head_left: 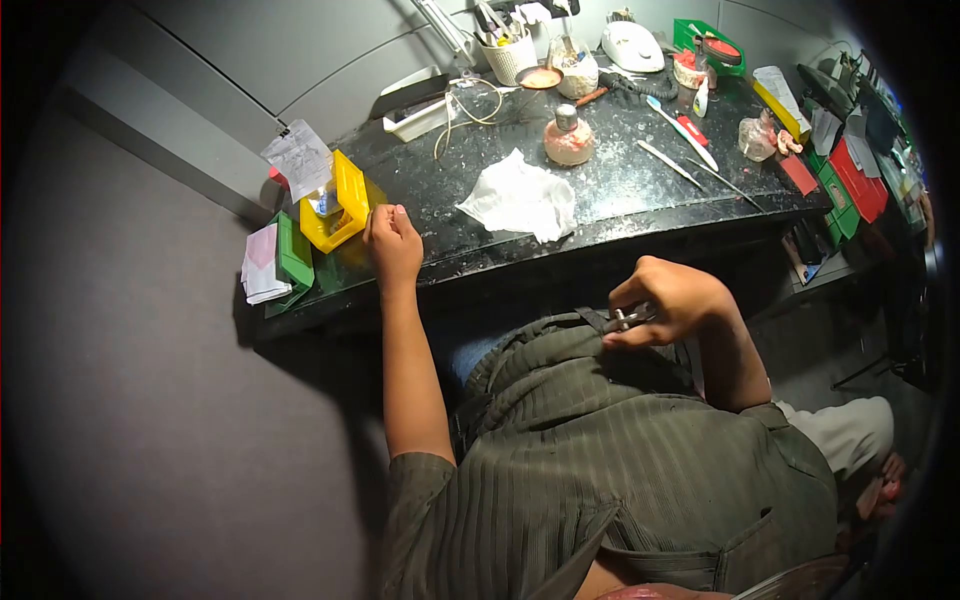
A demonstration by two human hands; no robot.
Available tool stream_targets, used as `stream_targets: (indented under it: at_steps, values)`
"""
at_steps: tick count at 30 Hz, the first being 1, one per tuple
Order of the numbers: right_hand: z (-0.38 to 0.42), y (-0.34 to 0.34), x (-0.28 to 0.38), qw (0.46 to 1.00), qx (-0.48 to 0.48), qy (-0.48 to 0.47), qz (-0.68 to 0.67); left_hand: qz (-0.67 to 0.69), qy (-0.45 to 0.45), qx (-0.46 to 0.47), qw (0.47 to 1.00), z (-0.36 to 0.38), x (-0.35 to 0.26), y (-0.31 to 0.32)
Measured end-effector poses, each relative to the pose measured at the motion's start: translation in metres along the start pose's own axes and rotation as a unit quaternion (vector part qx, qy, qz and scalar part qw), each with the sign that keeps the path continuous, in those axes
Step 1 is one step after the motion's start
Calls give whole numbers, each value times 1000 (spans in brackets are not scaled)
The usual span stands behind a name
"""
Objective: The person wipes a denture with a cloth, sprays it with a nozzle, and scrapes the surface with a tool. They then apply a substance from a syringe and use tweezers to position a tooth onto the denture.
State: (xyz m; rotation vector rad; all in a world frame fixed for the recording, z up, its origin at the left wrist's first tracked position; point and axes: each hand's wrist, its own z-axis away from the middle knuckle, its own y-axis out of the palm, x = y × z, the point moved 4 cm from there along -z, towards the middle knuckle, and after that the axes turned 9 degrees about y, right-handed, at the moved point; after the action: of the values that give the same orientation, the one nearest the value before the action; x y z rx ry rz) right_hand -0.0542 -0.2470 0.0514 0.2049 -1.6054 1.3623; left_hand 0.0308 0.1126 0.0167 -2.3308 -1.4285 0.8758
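My left hand (394,243) is closed at the front edge of the black bench, its fingers curled in. What it holds, if anything, I cannot tell. Just left of it is a yellow bin (350,190) with small items inside. Lower and to the right, in front of my lap, my right hand (672,303) grips small metal pliers (632,318), partly covered by the fingers. Between the hands, farther back on the bench, lies a crumpled white cloth or tissue (520,195). Behind that stands a round, pink-smeared burner-like jar (569,138) with a metal cap.
A green bin (292,252) with papers sits at the bench's left corner. Thin hand tools (672,165) and a toothbrush (685,133) lie at the right. Along the back are a white tray (420,118), a tool cup (510,58) and a white device (632,47). Another person's leg (845,435) shows at right.
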Motion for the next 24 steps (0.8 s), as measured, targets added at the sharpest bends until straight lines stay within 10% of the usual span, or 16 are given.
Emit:
stream_targets:
  at_steps: [24]
  values:
    - [50,-35,-11,996,36,-26,-78,7,4,5,1000,0,2,1]
